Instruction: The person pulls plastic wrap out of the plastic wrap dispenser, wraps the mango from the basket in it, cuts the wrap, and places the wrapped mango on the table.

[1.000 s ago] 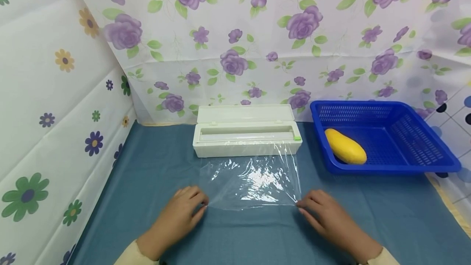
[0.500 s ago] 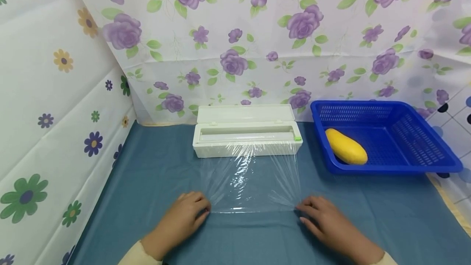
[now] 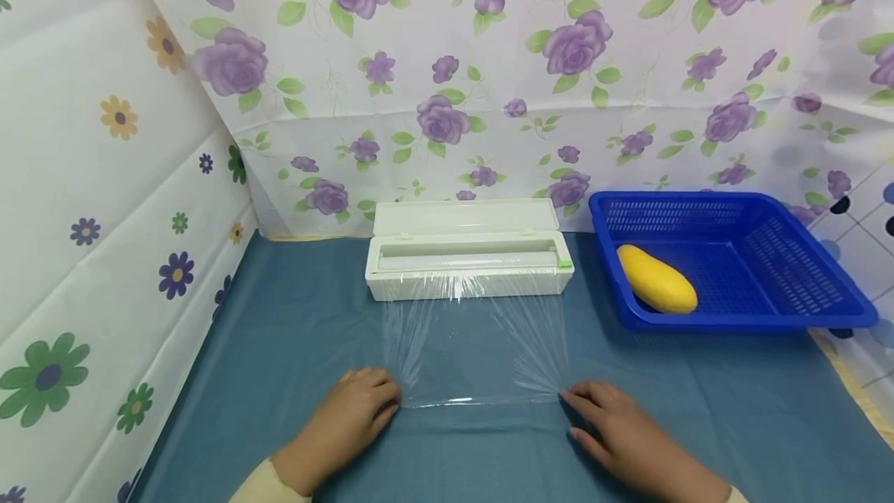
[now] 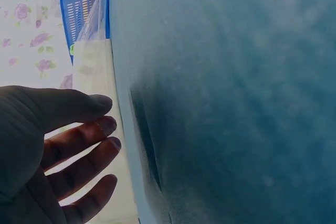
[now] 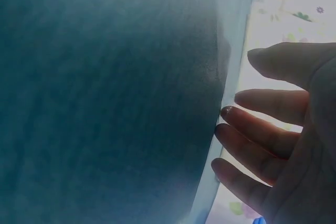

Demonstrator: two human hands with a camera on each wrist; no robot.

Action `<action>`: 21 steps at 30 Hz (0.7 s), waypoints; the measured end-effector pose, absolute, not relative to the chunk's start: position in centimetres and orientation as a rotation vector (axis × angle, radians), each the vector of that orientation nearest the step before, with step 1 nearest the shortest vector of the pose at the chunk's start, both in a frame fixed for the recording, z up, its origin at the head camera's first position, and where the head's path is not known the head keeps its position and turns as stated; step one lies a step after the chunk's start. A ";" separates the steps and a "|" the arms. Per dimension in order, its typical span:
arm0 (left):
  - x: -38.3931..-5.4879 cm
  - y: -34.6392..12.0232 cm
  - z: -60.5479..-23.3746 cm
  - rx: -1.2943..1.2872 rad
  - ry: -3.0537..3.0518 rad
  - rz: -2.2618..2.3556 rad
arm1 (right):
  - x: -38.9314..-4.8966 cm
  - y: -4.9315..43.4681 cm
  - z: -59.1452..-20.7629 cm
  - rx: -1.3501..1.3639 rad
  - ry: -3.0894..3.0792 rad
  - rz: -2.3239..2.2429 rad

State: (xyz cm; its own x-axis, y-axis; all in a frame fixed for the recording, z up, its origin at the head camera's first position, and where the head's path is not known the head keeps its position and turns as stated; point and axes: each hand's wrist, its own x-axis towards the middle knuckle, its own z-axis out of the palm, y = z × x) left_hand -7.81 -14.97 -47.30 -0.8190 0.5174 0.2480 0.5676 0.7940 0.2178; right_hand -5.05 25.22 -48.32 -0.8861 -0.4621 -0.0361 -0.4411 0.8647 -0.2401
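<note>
A sheet of cling film (image 3: 457, 355) runs from a white dispenser box (image 3: 469, 283), whose lid stands up, down to the blue-green cloth. My left hand (image 3: 349, 419) is at the sheet's near left corner. In the left wrist view my left thumb and fingers (image 4: 86, 150) are loosely bent with a small gap between thumb and index. My right hand (image 3: 621, 429) touches the near right corner with its index fingertip, thumb held apart. The right wrist view shows its fingers (image 5: 262, 135) spread. A white roll (image 3: 466, 260) lies inside the box.
A blue plastic basket (image 3: 740, 320) stands at the back right, holding a yellow mango-like fruit (image 3: 656, 279). A green slider (image 3: 564, 263) sits at the box's right end. Flowered sheets (image 3: 447, 60) hang behind and at the left of the cloth-covered table (image 3: 300, 309).
The film's near edge has come slightly nearer and lies flatter, with pleats toward both corners. Both hands have shifted a little nearer, and the right thumb has parted from the index finger.
</note>
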 end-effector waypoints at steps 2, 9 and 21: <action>-7.8 -14.9 -47.3 -0.851 -2.809 -0.422 | -5.0 25.2 -48.3 -0.690 2.932 -0.353; -7.8 -14.8 -47.1 -0.851 -2.809 -0.431 | -5.0 25.7 -48.2 -0.652 2.916 -0.385; -8.3 -14.9 -47.3 -0.892 -2.717 -0.436 | -5.3 26.7 -47.4 -0.673 2.954 -0.414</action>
